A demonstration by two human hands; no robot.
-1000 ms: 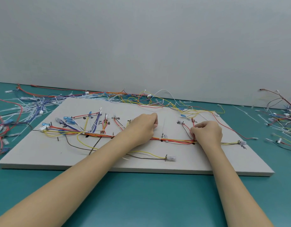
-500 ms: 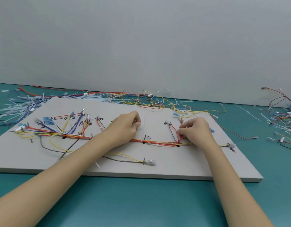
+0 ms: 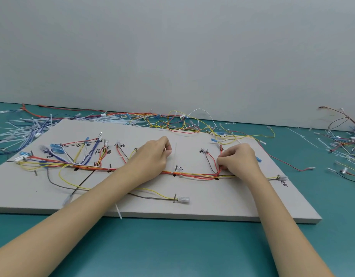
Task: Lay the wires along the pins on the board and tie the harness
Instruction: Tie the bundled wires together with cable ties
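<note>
Red wire pinched in right hand fingers, over board.

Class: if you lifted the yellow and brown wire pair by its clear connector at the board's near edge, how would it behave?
The wire pair would probably sag limply; it already lies in loose curves. It looks thin, so likely very light. The clear connector sits beside a pin, so it may catch.
</note>
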